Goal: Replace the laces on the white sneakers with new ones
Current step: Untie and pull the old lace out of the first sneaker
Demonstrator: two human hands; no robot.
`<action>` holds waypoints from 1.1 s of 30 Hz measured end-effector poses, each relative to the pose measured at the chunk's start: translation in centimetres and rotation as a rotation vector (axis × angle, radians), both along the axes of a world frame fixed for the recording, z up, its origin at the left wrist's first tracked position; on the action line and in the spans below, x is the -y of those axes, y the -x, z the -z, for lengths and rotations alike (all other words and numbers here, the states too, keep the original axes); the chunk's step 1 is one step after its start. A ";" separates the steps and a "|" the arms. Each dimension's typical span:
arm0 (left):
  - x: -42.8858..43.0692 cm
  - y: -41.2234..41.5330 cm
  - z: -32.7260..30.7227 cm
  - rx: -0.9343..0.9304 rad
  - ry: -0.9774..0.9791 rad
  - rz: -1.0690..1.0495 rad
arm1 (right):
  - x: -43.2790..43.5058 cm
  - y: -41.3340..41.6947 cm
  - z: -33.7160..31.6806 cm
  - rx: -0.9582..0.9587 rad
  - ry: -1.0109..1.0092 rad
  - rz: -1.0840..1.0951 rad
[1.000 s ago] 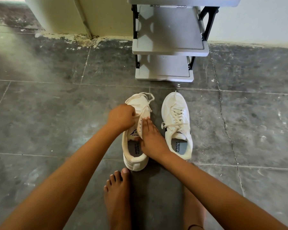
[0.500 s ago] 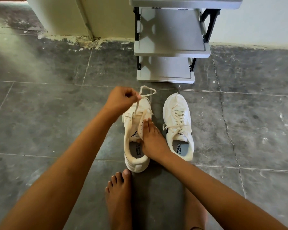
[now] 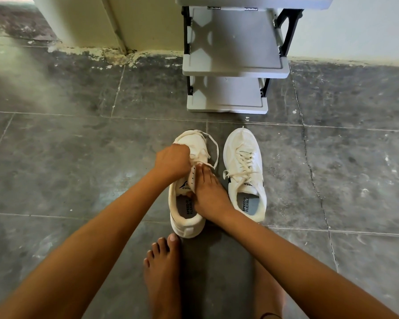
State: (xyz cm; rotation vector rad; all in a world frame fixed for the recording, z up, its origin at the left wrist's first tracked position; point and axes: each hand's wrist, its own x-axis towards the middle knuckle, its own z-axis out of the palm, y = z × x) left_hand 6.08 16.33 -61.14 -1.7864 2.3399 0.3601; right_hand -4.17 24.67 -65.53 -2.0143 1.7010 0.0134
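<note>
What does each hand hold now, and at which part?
Left hand grips the lace over the left sneaker's eyelets; right hand holds that sneaker's eyelet edge.

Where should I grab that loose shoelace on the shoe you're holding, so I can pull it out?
Pinch the loose lace at its free loop beside the held sneaker, coming from the right, through the gap toward the other sneaker. There it arcs clear of the shoe; elsewhere it lies flat or hides under the left hand.
</note>
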 end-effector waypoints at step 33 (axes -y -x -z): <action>-0.5 -1.3 -0.6 -0.068 -0.049 -0.047 | 0.1 -0.2 -0.2 -0.043 0.013 -0.014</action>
